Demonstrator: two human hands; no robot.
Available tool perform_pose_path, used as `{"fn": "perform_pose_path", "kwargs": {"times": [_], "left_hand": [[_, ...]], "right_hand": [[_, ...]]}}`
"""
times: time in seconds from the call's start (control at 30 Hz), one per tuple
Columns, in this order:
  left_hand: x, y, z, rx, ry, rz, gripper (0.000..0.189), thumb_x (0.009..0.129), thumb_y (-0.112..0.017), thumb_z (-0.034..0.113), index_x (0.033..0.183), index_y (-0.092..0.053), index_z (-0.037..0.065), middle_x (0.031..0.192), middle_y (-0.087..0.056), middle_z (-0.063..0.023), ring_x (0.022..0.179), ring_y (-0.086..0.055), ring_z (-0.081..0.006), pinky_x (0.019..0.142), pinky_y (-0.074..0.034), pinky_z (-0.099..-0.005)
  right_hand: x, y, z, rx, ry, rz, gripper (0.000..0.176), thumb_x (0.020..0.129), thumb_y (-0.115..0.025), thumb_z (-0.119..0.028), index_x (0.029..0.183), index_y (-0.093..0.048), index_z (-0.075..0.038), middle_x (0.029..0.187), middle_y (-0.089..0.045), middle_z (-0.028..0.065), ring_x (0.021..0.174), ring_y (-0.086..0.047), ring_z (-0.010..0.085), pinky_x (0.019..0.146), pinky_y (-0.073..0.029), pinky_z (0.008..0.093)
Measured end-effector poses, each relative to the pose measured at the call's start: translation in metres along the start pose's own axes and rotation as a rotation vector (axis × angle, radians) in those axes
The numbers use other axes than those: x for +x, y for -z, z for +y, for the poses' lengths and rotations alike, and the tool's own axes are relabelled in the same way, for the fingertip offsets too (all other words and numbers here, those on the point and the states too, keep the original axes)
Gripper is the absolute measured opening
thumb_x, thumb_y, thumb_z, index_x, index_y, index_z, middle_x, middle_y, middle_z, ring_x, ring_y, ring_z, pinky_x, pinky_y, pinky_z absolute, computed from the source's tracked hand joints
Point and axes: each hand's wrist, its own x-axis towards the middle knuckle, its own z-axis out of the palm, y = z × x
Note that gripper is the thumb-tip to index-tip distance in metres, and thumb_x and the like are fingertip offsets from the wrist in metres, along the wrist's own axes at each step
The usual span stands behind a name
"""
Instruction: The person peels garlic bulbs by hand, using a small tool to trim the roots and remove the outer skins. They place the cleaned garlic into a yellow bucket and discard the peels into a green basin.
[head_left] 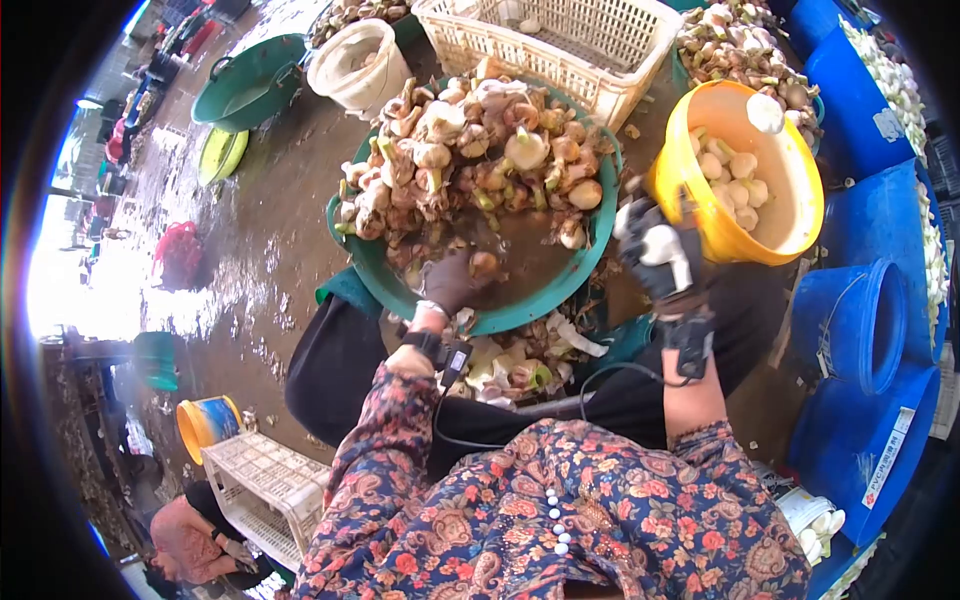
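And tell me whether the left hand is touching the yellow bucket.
Apart. The head view shows the left hand at the green tub, with part of that tub and the right hand between the left hand and the yellow bucket.

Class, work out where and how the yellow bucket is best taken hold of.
Probably by the rim of the yellow bucket, from the left, where the right hand is close: there the curved edge is bare, above the peeled bulbs inside.

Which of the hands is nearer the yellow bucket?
Right. The right hand is close beside the yellow bucket, to its left in view; the left hand is farther off, in the green basin.
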Motion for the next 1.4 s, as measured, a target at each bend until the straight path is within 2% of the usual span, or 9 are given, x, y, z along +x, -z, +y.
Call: {"fn": "perform_pose_path", "kwargs": {"times": [0.13,0.2,0.33,0.4,0.67,0.73,0.9,1.2,1.4], "left_hand": [[0.053,-0.082,-0.028,0.311,-0.226,0.141,0.057,0.066,-0.067,0.046,0.114,-0.055,0.017,0.109,-0.058,-0.0182,0.101,-0.056,-0.0344,0.086,-0.045,-0.0420],[0.058,-0.050,-0.002,0.284,-0.180,-0.278,0.049,0.064,-0.067,0.043,0.107,-0.061,0.018,0.110,-0.058,-0.0157,0.105,-0.054,-0.0323,0.088,-0.044,-0.0410],[0.044,-0.034,-0.007,-0.016,-0.109,-0.092,0.044,0.067,-0.064,0.045,0.090,-0.066,0.008,0.097,-0.063,-0.0161,0.091,-0.061,-0.0318,0.080,-0.048,-0.0400],[0.042,-0.036,-0.023,-0.398,0.210,0.001,0.042,0.067,-0.066,0.035,0.099,-0.063,0.008,0.097,-0.063,-0.0135,0.088,-0.061,-0.0307,0.080,-0.048,-0.0351],[0.002,0.037,-0.005,-2.219,-0.100,-0.496,0.026,0.092,-0.047,0.017,0.115,-0.050,0.004,0.107,-0.059,-0.0118,0.095,-0.058,-0.0182,0.087,-0.047,-0.0309],[-0.021,0.053,0.020,-1.756,-0.251,-0.049,0.051,0.093,-0.040,0.038,0.118,-0.045,-0.006,0.110,-0.056,-0.0145,0.096,-0.058,-0.0245,0.086,-0.046,-0.0324],[-0.056,0.070,0.046,-1.446,-0.050,-0.015,0.055,0.079,-0.066,0.012,0.126,-0.039,0.003,0.104,-0.056,-0.0026,0.089,-0.055,-0.0104,0.072,-0.046,-0.0213],[-0.083,0.061,0.069,-0.546,-0.199,0.310,0.057,0.061,-0.083,0.019,0.106,-0.055,-0.004,0.095,-0.062,-0.0057,0.088,-0.059,-0.0129,0.079,-0.047,-0.0277],[-0.078,0.051,0.044,-1.336,-0.012,-0.217,0.047,0.076,-0.068,0.037,0.106,-0.058,0.001,0.084,-0.063,-0.0053,0.067,-0.059,-0.0132,0.060,-0.047,-0.0246]], "right_hand": [[0.014,0.065,0.049,-0.333,-0.051,0.305,0.031,0.087,-0.051,-0.031,0.097,-0.057,-0.002,0.083,-0.061,0.0111,0.074,-0.061,0.0276,0.065,-0.052,0.0394],[0.024,0.112,0.063,-0.165,-0.152,0.527,0.034,0.090,-0.041,-0.031,0.105,-0.053,-0.003,0.086,-0.058,0.0129,0.074,-0.058,0.0280,0.061,-0.051,0.0421],[0.051,0.161,0.043,0.048,-0.365,0.062,0.024,0.086,-0.046,-0.019,0.105,-0.048,-0.004,0.092,-0.056,0.0123,0.077,-0.055,0.0252,0.072,-0.051,0.0434],[0.070,0.095,0.046,-0.683,0.012,0.176,0.023,0.088,-0.045,-0.018,0.106,-0.050,-0.004,0.088,-0.057,0.0084,0.068,-0.054,0.0225,0.068,-0.051,0.0412],[0.134,-0.141,0.054,-0.423,0.372,-0.064,0.065,0.085,-0.048,-0.053,0.096,-0.050,0.011,0.076,-0.058,0.0158,0.059,-0.056,0.0180,0.053,-0.048,0.0240],[0.130,-0.106,0.058,-0.821,0.307,-0.153,0.052,0.087,-0.049,-0.047,0.096,-0.055,0.004,0.074,-0.058,0.0110,0.057,-0.054,0.0153,0.048,-0.045,0.0238],[0.073,0.048,0.095,-2.248,0.707,0.031,0.021,0.077,-0.064,-0.025,0.088,-0.066,-0.007,0.072,-0.060,0.0172,0.069,-0.060,0.0328,0.057,-0.045,0.0380],[0.027,0.039,0.107,-2.049,0.487,0.033,0.031,0.083,-0.059,-0.029,0.074,-0.061,0.001,0.064,-0.057,0.0209,0.059,-0.056,0.0347,0.053,-0.042,0.0392],[0.021,0.062,0.092,-1.446,0.147,-0.050,0.021,0.088,-0.051,-0.018,0.083,-0.061,-0.001,0.064,-0.059,0.0067,0.056,-0.057,0.0160,0.050,-0.043,0.0296]]}}
